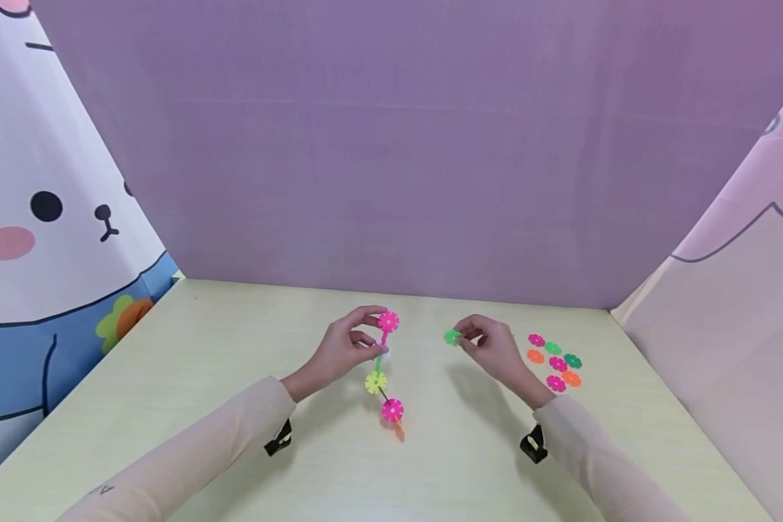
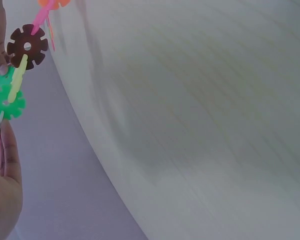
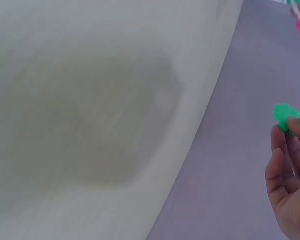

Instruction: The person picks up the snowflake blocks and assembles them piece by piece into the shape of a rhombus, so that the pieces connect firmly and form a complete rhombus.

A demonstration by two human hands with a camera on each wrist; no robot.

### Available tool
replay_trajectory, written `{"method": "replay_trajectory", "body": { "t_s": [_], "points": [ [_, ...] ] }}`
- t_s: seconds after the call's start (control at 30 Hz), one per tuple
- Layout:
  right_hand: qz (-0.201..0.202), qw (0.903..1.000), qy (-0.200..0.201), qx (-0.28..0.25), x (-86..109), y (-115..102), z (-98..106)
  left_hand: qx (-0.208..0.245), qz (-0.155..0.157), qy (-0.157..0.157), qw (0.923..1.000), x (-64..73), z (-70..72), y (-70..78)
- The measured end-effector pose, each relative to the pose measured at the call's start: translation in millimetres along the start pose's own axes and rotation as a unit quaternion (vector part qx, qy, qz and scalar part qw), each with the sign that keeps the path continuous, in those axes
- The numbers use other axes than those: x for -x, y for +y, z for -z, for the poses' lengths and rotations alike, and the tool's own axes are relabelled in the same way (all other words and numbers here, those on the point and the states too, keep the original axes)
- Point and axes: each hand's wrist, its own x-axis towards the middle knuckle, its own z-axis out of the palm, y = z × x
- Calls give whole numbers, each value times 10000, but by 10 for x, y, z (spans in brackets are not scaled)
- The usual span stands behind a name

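Observation:
My left hand (image 1: 342,351) holds a chain of interlocked notched plastic discs by its upper part, between thumb and fingers. A pink disc (image 1: 388,321) tops the chain. Below the thumb hang a yellow disc (image 1: 375,382), another pink disc (image 1: 392,410) and an orange disc (image 1: 400,431) seen edge-on. The left wrist view shows a green disc (image 2: 15,106) and a brown disc (image 2: 27,47) in this chain. To the right, apart from the chain, my right hand (image 1: 496,351) pinches a single green disc (image 3: 284,114) between thumb and fingertips.
Loose pink, orange and green discs (image 1: 557,364) lie on the pale table (image 1: 235,333) to the right of the right hand. A purple cloth wall (image 1: 391,181) stands behind the table, with printed curtains (image 1: 52,275) at the sides.

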Motion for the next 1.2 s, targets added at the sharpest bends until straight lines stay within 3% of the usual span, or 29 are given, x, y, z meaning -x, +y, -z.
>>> {"method": "replay_trajectory", "body": {
  "t_s": [0.6, 1.0, 1.2],
  "points": [
    [330, 9974, 389, -516, -19, -403, -487, 126, 60, -2, 9999, -10, -17, 44],
    [579, 9919, 914, -661, -27, -491, -618, 288, 91, 29, 9995, -23, -45, 36],
    [898, 9883, 1137, -477, -34, -493, -660, 427, 31, 48, 9991, -27, -56, 30]
  ]
}}
